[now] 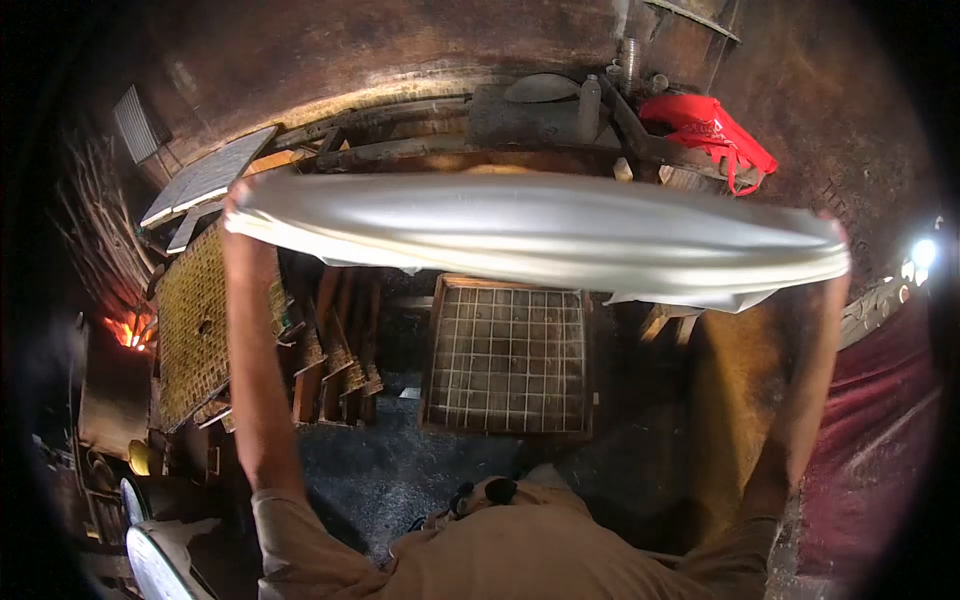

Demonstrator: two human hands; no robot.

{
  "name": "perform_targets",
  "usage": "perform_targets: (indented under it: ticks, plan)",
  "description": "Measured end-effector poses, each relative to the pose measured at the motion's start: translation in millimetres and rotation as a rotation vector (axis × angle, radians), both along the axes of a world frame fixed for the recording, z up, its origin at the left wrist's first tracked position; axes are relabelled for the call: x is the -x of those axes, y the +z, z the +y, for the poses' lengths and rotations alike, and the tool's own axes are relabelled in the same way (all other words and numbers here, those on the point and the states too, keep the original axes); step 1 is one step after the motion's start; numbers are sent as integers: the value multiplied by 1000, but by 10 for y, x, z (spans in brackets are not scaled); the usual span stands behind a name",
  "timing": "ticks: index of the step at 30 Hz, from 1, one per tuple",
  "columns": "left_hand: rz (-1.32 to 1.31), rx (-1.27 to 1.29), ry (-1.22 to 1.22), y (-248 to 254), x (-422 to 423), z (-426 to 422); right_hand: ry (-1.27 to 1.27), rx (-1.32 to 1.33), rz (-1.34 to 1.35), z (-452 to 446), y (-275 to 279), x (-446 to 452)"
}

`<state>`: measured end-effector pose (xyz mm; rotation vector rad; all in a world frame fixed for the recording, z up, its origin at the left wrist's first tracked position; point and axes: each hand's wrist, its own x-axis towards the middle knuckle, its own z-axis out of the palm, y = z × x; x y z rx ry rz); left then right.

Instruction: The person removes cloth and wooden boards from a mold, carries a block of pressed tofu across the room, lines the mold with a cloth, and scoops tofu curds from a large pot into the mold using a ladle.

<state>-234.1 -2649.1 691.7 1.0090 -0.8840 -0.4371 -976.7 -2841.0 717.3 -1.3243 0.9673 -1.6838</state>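
A white cloth [540,225] is stretched wide between my raised arms, its lower edge hanging in loose folds and partly blurred. At its left end my left hand [237,207] is closed on the bunched fabric. My right hand [838,238] grips the opposite end; its fingers are mostly hidden by cloth and blur. Below the cloth, a square wooden frame with a wire grid [508,360] lies low in front of me, touched by neither hand.
Woven panels [195,325] and wooden slats lean at left, near a burning fire [132,328] and a bundle of sticks [100,210]. A bottle [589,108] and a red bag [705,130] rest on the back ledge. Dark red fabric [870,440] lies at right.
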Motion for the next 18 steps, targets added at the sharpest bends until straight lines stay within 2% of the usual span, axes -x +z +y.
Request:
perform_targets:
  ticks: [1,3,5,7,9,10,11,12,13,14,15,17,18]
  plan:
    - [54,22,-32,-190,195,79,9,-18,73,0,-310,27]
    - [194,-14,-73,-720,309,237,-172,82,446,-280,-1212,527]
    - [244,-69,-16,-1462,297,387,-85,-78,333,103,-1726,286]
    - [263,-47,-90,-2036,528,687,39,-299,162,330,-2244,238]
    - [479,-193,-45,-2638,604,1024,145,-502,-40,602,-2744,285]
    - [503,-324,24,-2795,670,1246,138,-557,-81,776,-2985,330]
    - [527,-455,95,-2991,712,1468,18,-566,-67,963,-3217,400]
    - [212,-466,117,-3569,552,1734,-102,-578,-52,1152,-3448,468]
    - [136,-506,115,-3805,520,2005,-176,-601,120,1262,-3849,741]
    - [59,-543,115,-4045,486,2275,-223,-674,263,1588,-3850,790]
    - [220,-609,95,-3881,581,2573,-271,-745,406,1906,-3846,830]
    - [-626,-1014,201,-3583,707,3070,-245,-677,671,2402,-4195,1193]
    - [-606,-1048,214,-3610,717,3225,-229,-638,801,2589,-4390,1428]
